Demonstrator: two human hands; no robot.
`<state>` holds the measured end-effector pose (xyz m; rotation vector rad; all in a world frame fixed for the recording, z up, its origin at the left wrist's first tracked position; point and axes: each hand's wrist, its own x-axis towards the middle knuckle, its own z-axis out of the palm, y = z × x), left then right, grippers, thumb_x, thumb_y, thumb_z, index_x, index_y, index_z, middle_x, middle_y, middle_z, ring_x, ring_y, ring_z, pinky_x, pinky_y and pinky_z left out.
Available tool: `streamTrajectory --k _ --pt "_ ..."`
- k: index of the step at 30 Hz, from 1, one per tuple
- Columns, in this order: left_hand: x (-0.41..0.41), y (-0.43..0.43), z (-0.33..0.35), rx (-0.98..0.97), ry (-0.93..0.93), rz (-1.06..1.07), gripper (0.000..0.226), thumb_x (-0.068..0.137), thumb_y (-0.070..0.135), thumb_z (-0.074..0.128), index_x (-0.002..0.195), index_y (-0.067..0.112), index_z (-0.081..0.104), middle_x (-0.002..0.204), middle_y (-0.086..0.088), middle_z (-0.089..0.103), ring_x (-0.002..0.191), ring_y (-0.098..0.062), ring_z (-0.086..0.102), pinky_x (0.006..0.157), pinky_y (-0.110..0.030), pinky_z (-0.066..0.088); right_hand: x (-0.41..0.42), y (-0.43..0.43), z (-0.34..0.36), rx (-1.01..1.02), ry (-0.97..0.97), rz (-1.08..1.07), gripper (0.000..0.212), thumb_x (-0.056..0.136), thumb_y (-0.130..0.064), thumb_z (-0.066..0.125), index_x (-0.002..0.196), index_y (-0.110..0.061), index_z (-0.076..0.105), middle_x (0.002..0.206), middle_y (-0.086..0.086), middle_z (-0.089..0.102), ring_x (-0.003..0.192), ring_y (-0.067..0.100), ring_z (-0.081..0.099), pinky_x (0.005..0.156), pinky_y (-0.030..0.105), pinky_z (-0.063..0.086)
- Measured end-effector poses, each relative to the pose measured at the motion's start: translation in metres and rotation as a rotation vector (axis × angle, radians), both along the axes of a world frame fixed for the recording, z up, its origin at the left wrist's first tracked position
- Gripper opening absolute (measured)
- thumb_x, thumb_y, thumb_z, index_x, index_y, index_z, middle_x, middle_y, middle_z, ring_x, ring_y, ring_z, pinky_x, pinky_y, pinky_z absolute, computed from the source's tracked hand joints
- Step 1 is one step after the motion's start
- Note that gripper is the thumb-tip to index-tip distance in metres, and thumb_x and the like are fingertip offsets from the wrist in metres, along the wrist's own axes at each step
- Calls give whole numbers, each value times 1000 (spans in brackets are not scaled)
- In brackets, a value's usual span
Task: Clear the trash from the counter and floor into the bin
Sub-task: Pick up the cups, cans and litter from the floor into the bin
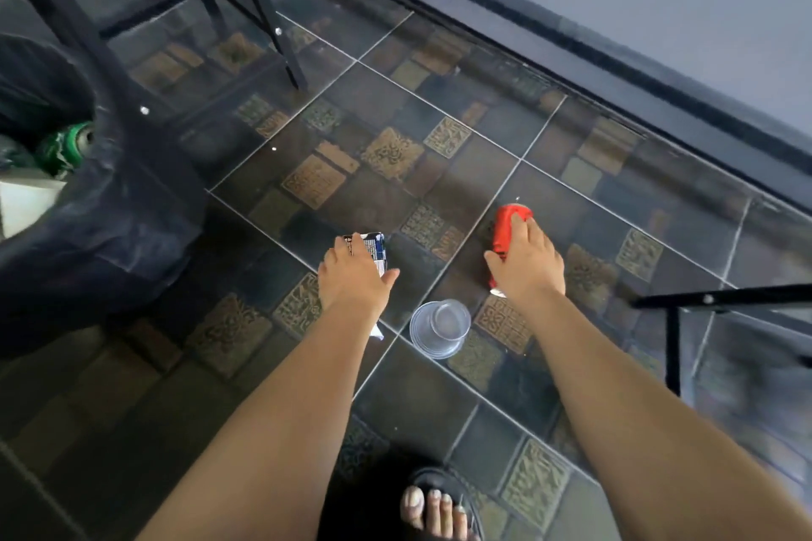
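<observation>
My left hand (351,277) grips a white and blue carton (373,248) low over the tiled floor. My right hand (525,266) grips a red can (509,226) lying on the floor to the right. Between my wrists a clear plastic cup (439,327) stands on the tiles. At the left stands the bin lined with a black bag (114,224); a green can (66,145) and something white lie inside it.
Black metal furniture legs (281,35) rise behind the bin. Another black frame (720,299) juts in at the right. A dark skirting (571,57) and grey wall run along the back. My sandalled foot (439,510) is at the bottom.
</observation>
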<state>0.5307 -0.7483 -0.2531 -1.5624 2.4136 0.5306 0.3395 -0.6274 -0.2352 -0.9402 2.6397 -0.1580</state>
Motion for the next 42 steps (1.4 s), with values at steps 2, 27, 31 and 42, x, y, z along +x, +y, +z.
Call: streamTrajectory --k 2,27,31,42 --pt "-5 -2 -6 4 -29 28 93 88 62 54 153 7 16 150 -17 30 133 -30 34 110 -40 31 -3 3 -9 50 -14 -31 81 91 -44 58 154 -17 14 161 9 14 145 32 19 114 48 24" --pt "-27 -22 -28 138 127 252 79 81 14 71 144 11 24 131 -21 47 120 -36 44 99 -41 38 2 -26 -33 -83 -49 39 82 91 -29 61 154 -26 8 162 0 1 130 36 37 96 48 45" --pt "-26 -26 -20 98 305 275 37 87 5 60 121 3 46 118 -20 59 106 -37 56 85 -41 43 4 -34 -26 -128 -44 77 81 92 -30 61 154 -25 10 162 2 2 131 38 38 98 48 44" --pt "-13 -48 39 -59 556 314 16 100 16 45 107 7 56 103 -16 69 98 -38 62 74 -36 42 29 -74 15 -422 -73 188 79 87 -28 67 150 -35 20 157 5 12 137 31 34 104 48 43"
